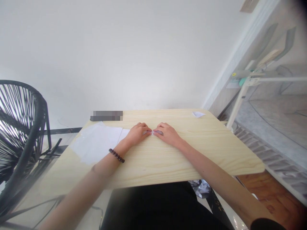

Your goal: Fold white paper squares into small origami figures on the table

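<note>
My left hand and my right hand meet near the middle of the pale wooden table. Each hand is closed, thumb pressed towards the fingers, on a small folded piece of white paper. Most of that paper is hidden by the fingers; a narrow bit shows between the two hands. White sheets of paper lie on the table to the left of my left hand, and one edge runs close to it. A dark bead bracelet circles my left wrist.
A small folded white paper lies at the back right of the table. At the back left is a dark, blurred-out oblong object. A black corded chair stands left; a white metal frame stands right. The wall rises behind.
</note>
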Action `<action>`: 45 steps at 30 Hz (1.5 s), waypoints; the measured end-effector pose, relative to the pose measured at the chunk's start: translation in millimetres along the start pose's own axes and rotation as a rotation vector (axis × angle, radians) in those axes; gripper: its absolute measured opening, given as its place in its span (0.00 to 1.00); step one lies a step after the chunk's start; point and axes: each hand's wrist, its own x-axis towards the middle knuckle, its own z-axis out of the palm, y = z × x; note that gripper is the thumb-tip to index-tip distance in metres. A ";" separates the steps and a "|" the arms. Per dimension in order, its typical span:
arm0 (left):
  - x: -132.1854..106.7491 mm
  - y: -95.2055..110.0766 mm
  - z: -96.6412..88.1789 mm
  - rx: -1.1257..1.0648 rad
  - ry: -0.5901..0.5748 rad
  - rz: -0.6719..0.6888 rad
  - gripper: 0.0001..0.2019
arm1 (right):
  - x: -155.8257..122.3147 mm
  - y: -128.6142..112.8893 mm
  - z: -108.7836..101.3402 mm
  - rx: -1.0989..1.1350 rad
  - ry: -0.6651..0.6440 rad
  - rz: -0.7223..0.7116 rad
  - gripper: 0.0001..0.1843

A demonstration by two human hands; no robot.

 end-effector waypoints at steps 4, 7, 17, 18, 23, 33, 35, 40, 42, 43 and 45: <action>-0.7 2.1 -2.4 -0.010 -0.003 -0.002 0.12 | -0.3 -0.7 -0.3 0.007 0.006 0.007 0.13; -0.6 2.4 -3.2 0.012 -0.023 0.011 0.13 | -0.4 -1.1 -0.5 0.009 0.003 0.009 0.13; 2.0 4.6 -3.7 0.034 -0.032 -0.005 0.12 | 1.2 0.0 -0.8 0.017 -0.021 0.030 0.13; 1.4 4.4 -3.5 0.043 -0.026 -0.011 0.13 | 1.1 0.8 -0.9 0.016 -0.019 0.035 0.13; -1.9 -0.9 -1.5 0.100 0.036 -0.070 0.13 | 1.3 4.7 -0.3 0.034 -0.003 0.091 0.14; -2.4 6.4 -3.4 -0.197 0.007 -0.103 0.08 | -2.2 -2.5 -4.0 0.267 -0.006 0.079 0.07; -2.7 9.4 -4.7 -0.212 0.008 -0.096 0.08 | -2.9 -3.8 -4.9 0.261 -0.007 0.044 0.07; -2.0 11.0 -6.3 -0.200 0.016 -0.102 0.11 | -1.8 -3.3 -5.3 0.213 0.025 -0.045 0.08; -1.8 9.5 -6.0 -0.177 0.020 -0.112 0.12 | -1.0 -3.0 -5.2 0.184 0.050 -0.069 0.08; -1.8 8.6 -5.7 -0.158 0.026 -0.117 0.12 | -0.8 -2.9 -5.2 0.171 0.061 -0.079 0.08; -2.1 6.8 -5.3 -0.116 0.037 -0.123 0.11 | -0.6 -3.0 -5.1 0.147 0.073 -0.091 0.08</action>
